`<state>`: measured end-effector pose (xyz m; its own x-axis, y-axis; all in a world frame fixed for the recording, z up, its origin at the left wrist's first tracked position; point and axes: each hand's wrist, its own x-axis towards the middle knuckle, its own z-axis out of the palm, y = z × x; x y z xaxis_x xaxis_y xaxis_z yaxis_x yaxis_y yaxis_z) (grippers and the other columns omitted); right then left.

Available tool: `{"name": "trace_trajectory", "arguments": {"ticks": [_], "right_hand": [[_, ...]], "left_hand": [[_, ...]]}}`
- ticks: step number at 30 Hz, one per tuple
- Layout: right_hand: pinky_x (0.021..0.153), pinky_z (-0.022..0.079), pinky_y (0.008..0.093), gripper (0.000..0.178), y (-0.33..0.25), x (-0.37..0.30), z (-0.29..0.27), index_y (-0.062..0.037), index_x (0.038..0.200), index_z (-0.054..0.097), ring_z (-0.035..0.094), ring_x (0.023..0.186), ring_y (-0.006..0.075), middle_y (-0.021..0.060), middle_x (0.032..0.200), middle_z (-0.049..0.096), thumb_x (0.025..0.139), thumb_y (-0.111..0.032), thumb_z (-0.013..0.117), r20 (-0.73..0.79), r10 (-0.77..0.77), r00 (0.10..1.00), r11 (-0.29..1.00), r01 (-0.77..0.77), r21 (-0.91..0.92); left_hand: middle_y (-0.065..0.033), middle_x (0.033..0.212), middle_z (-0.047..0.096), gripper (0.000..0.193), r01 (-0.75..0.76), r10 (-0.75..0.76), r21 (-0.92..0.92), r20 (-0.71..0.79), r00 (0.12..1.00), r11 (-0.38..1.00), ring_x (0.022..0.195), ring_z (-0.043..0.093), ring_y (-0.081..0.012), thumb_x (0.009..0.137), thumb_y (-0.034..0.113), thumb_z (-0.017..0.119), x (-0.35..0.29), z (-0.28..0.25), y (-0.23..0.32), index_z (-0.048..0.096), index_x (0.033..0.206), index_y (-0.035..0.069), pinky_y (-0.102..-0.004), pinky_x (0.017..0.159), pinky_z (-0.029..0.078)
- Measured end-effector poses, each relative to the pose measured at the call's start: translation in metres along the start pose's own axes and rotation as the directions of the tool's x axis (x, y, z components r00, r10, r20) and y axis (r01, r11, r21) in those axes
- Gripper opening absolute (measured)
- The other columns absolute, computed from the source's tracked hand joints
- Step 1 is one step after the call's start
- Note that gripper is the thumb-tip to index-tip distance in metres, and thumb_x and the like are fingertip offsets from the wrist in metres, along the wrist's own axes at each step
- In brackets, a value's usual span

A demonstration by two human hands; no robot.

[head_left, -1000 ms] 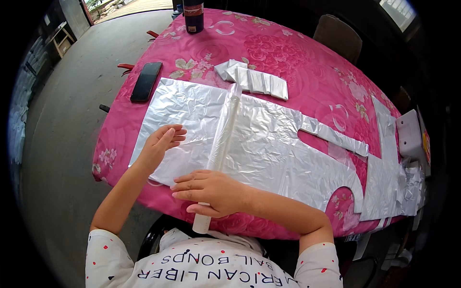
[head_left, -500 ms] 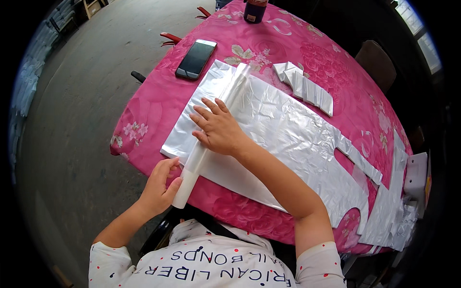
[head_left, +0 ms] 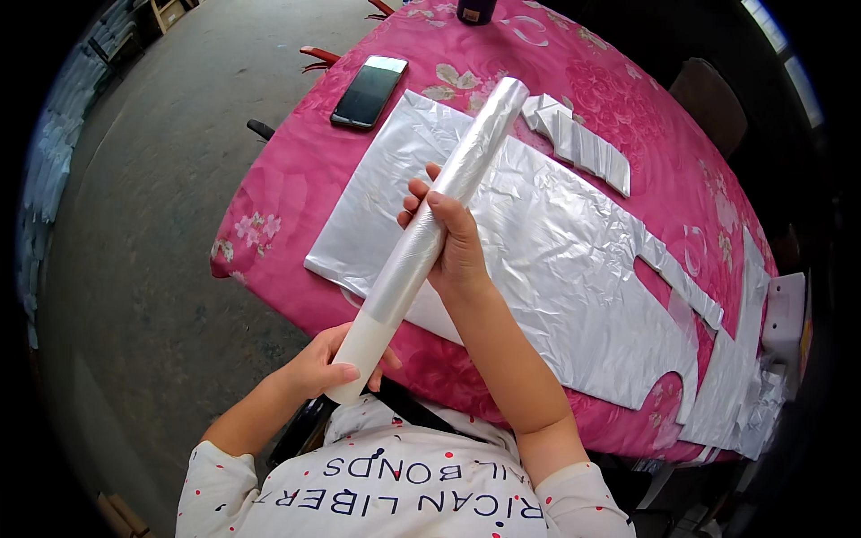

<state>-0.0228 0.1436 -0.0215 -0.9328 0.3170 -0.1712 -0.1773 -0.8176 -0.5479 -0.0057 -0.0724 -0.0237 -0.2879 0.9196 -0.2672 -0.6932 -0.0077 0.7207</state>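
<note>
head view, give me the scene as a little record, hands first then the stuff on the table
left hand: holds the roll's near, bare end
right hand: grips the roll around its middle
roll: wrapped in clear film, slanting away to the right
bag: silvery, flat behind the roll, handles toward the right
packets: folded, silvery, in an overlapping row beyond the bag
phone: screen dark, left of the packets
cloth: pink, floral
bottle: dark, cut off by the top edge
</note>
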Motion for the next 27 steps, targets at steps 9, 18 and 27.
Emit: {"name": "trace_trajectory", "arguments": {"ticks": [9, 18, 27], "right_hand": [[0.071, 0.05, 0.0316, 0.062, -0.057, -0.064, -0.011, 0.0007, 0.125, 0.03, 0.057, 0.076, 0.0164, 0.0084, 0.088, 0.053, 0.076, -0.014, 0.066, -0.033, -0.238, 0.971, 0.971, 0.237, -0.037], [0.072, 0.05, 0.0323, 0.058, -0.025, -0.099, -0.054, 0.0002, 0.122, 0.033, 0.058, 0.08, 0.0179, 0.0085, 0.091, 0.054, 0.078, -0.011, 0.069, -0.279, -0.182, 0.943, 0.947, 0.092, -0.307], [0.073, 0.044, 0.0241, 0.035, -0.118, -0.083, -0.147, -0.0001, 0.11, 0.052, 0.054, 0.08, 0.0106, 0.0047, 0.09, 0.059, 0.082, -0.019, 0.064, -0.314, -0.484, 0.816, 0.699, 0.145, -0.7]], "left_hand": [[-0.0123, 0.094, 0.059, 0.066, 0.348, -0.35, 0.075, 0.373, 0.859, 0.935, 0.077, 0.062, -0.0178, 0.071, 0.031, 0.073, 0.042, 0.03, 0.006, 0.043, 0.118, -0.004, -0.0303, 0.066, 0.051], [-0.0062, 0.082, 0.057, 0.04, 0.271, -0.189, 0.453, -0.22, 0.957, 0.849, 0.067, 0.058, -0.0129, 0.093, 0.036, 0.049, 0.06, 0.061, -0.037, 0.049, 0.114, 0.003, -0.0281, 0.06, 0.05], [-0.0057, 0.072, 0.056, 0.051, 0.586, -0.589, 0.246, -0.07, 0.805, 0.772, 0.059, 0.056, -0.0125, 0.087, 0.047, 0.054, 0.014, 0.02, -0.053, 0.053, 0.111, 0.003, -0.026, 0.054, 0.045]]}}
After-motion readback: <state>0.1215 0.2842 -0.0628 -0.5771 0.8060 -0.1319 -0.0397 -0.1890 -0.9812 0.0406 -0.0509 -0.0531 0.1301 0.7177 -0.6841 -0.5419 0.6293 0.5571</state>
